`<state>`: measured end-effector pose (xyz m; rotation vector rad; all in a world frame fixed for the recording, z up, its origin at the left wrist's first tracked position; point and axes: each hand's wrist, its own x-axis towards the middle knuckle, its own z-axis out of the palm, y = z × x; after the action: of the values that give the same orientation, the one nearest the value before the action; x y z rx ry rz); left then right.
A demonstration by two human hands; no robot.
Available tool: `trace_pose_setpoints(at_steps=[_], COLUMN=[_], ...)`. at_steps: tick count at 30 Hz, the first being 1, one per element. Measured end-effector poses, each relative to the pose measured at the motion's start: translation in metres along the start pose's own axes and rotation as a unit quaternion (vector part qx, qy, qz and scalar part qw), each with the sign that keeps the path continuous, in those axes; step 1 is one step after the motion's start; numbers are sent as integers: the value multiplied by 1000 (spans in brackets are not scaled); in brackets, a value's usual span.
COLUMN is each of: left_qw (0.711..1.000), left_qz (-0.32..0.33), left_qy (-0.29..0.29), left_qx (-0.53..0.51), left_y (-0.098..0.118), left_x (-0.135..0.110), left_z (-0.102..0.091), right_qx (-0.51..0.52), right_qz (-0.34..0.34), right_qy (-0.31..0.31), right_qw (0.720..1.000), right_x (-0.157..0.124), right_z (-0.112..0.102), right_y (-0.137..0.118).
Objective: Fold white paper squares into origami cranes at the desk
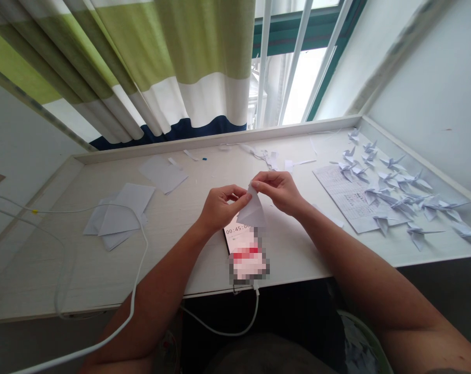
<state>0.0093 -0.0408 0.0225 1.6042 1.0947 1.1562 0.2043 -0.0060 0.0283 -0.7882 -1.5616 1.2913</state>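
Note:
Between my two hands is a folded piece of white paper (pixel 252 212), narrow at the top and wider below, held up over the desk. My left hand (pixel 225 203) pinches its upper left edge between thumb and fingers. With thumb and fingertips together, my right hand (pixel 277 188) grips the paper's top tip. Just below the paper lies a phone (pixel 241 240) with a lit screen showing a timer; part of it is blurred out. The paper covers the phone's upper part.
Several white paper cranes (pixel 391 179) stand at the right, some on a written sheet (pixel 347 200). White paper sheets (pixel 122 210) are stacked at the left, with another sheet pile (pixel 163 174) behind. Paper scraps (pixel 274 160) lie at the back. A white cable (pixel 140 270) crosses my left arm.

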Motion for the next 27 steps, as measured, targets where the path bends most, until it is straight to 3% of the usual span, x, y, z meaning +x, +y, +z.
trace_pose_setpoints(at_steps=[7, 27], left_qw=[999, 992], left_qz=[-22, -80], left_qy=[-3, 21], left_qx=[-25, -95], left_y=[-2, 2], left_x=[0, 3], left_z=[-1, -1], right_qx=[-7, -8], right_qz=[-17, 24], right_qy=[-16, -63], right_qw=[1000, 998], right_x=[0, 0], right_z=[0, -4], right_y=[1, 7])
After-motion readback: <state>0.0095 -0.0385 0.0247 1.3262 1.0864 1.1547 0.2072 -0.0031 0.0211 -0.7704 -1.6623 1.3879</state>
